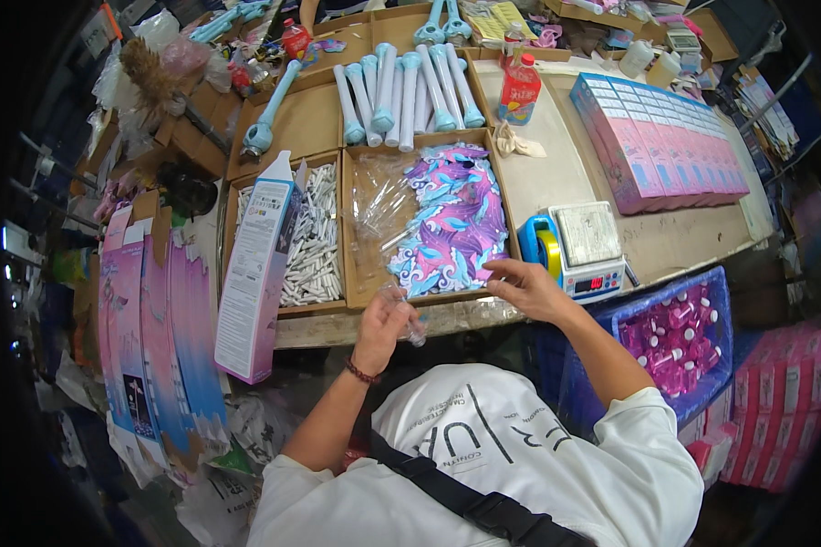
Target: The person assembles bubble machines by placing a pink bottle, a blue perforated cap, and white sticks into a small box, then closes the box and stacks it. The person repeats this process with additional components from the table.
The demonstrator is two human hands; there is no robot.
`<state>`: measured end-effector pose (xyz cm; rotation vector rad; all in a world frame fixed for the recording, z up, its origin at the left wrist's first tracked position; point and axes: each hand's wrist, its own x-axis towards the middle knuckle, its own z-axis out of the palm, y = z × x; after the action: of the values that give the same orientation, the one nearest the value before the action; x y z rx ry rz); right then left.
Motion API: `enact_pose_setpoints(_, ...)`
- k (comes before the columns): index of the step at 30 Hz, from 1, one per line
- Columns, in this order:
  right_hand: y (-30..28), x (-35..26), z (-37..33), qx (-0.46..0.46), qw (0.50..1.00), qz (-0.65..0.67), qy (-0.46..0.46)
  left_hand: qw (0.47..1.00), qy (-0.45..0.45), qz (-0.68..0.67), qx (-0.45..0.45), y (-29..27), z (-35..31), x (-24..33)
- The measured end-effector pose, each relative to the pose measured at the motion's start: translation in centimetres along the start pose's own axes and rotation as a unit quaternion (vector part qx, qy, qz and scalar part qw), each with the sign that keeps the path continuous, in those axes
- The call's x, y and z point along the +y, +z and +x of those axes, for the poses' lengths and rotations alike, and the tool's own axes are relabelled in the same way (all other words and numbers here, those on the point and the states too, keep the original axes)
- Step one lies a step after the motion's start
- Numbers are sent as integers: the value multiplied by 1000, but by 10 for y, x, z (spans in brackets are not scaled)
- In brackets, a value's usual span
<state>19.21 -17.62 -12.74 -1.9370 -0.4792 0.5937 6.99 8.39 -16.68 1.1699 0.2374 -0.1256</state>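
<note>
My left hand [379, 333] is closed on a clear plastic piece [415, 330], just in front of the table's near edge; its exact shape is hard to make out. My right hand [531, 290] reaches over the near right corner of a cardboard tray [360, 264], thumb and fingers apart. Under its fingertips lie purple and blue printed cutouts [456, 219] with wavy, wing-like shapes. Beside them in the same tray is a heap of clear plastic pieces [379, 201].
Left of the tray, a box of small white parts [312, 246] stands behind an upright pink-blue carton [257, 273]. Light-blue-topped wands [410, 91] lie beyond. To the right are a scale [587, 251], blue tape dispenser [538, 242], stacked cartons [657, 146] and a blue crate [728, 319] of pink bottles.
</note>
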Motion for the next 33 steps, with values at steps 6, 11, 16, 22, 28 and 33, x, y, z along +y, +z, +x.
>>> enact_pose_setpoints(6, -48, 18, 89, 30, 995, -88, -43, 991, -52, 112, 50, 26, -12, -9)
enact_pose_setpoints(11, -50, 37, 202, 113, 966, -226, -62, 982, -88, 139, 90, 6, -21, 3)
enact_pose_setpoints(16, -38, 61, 288, 133, 897, -405, -122, 983, -102, 124, 86, -38, -16, 11)
enact_pose_setpoints(22, -13, 87, 338, 99, 829, -536, -126, 983, -120, 127, 61, -96, -6, 10)
enact_pose_setpoints(28, -8, 89, 351, 106, 807, -577, -70, 985, -83, 137, 59, -123, 13, 16)
enact_pose_setpoints(33, -5, 45, 324, 98, 873, -476, -47, 986, 4, 127, 107, -121, 33, 22)
